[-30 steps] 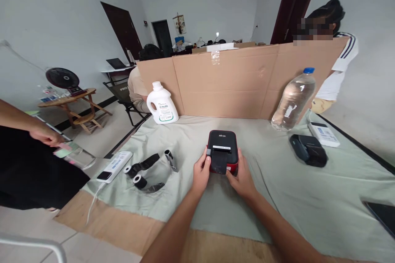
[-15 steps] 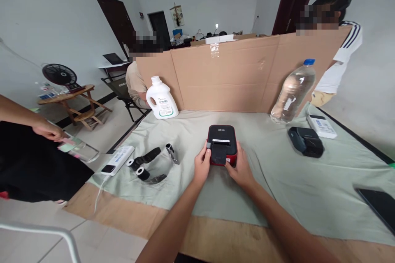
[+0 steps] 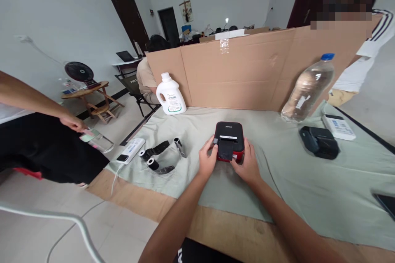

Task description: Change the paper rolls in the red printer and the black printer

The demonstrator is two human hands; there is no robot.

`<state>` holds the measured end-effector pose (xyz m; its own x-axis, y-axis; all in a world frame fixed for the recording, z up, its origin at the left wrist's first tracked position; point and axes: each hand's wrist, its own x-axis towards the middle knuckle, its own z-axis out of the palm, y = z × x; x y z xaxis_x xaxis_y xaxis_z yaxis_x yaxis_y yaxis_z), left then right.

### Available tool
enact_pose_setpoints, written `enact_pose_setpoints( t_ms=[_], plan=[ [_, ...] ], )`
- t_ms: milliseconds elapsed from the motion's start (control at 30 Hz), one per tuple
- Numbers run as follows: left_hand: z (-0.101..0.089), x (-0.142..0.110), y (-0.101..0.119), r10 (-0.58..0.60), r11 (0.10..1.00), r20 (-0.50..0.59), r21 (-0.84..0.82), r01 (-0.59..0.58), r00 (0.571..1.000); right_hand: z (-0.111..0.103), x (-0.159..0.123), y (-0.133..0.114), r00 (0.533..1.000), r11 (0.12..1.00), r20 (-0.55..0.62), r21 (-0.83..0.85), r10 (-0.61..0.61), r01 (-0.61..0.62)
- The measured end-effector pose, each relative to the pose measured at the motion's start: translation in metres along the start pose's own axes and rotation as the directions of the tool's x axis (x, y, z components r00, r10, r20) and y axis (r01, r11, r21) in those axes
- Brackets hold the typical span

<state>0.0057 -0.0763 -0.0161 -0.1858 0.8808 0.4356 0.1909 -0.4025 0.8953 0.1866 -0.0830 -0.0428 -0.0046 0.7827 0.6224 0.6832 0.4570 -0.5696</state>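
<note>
A small black portable printer (image 3: pixel 231 130) with red sides lies flat on the pale green cloth in front of me. Out of its slot a black strip (image 3: pixel 226 150) hangs over the front face. My left hand (image 3: pixel 207 158) is closed against the printer's left side, its thumb beside the strip. At the right side and front corner, my right hand (image 3: pixel 249 165) grips the printer, with the thumb near the strip's lower end. The undersides of both hands' fingers are partly hidden. To the left lie small black rolls (image 3: pixel 152 164) with loose, crumpled dark strips.
A cardboard panel (image 3: pixel 234 76) stands behind a white jug (image 3: pixel 171 96) and a water bottle (image 3: pixel 308 88). On the right are a black device (image 3: pixel 319 142), a white box (image 3: pixel 338 126) and a dark slab (image 3: pixel 385 204). Left, a corded white power bank (image 3: pixel 131 151) lies near a person's hand (image 3: pixel 73 123) holding a cup.
The camera has turned slightly left, so the table things sit farther right in the picture. Both my hands stay on the printer, with little visible change in their hold.
</note>
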Motion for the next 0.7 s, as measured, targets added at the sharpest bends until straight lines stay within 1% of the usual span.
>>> enact_pose_setpoints(
  t_ms=[67, 100, 167, 333, 467, 600, 700],
  plan=[
    [-0.005, 0.002, -0.001, 0.172, 0.976, -0.010, 0.137, -0.169, 0.985, -0.001, 0.001, -0.001, 0.998, 0.998, -0.024, -0.007, -0.055, 0.055],
    [-0.007, 0.003, -0.001, 0.233, 0.955, 0.001, 0.189, -0.229, 0.973, -0.002, 0.002, -0.001, 0.996, 0.997, -0.030, -0.007, -0.080, 0.079],
    [-0.010, 0.005, -0.003, 0.285, 0.930, 0.029, 0.235, -0.283, 0.958, -0.002, 0.003, -0.001, 0.994, 0.994, -0.038, -0.008, -0.106, 0.106],
    [-0.009, 0.007, -0.008, 0.278, 0.938, 0.059, 0.199, -0.284, 0.959, -0.003, 0.006, 0.000, 0.992, 0.993, -0.047, -0.016, -0.116, 0.116],
    [-0.008, 0.005, -0.007, 0.275, 0.937, 0.078, 0.203, -0.285, 0.958, -0.005, 0.009, -0.003, 0.991, 0.991, -0.041, 0.007, -0.130, 0.131],
    [-0.010, 0.003, -0.006, 0.276, 0.939, 0.081, 0.189, -0.286, 0.958, -0.008, 0.008, -0.005, 0.994, 0.994, -0.019, 0.014, -0.109, 0.110],
    [-0.012, 0.004, -0.007, 0.285, 0.931, 0.090, 0.211, -0.298, 0.954, -0.013, 0.005, -0.006, 0.995, 0.996, -0.023, 0.015, -0.093, 0.093]
  ],
)
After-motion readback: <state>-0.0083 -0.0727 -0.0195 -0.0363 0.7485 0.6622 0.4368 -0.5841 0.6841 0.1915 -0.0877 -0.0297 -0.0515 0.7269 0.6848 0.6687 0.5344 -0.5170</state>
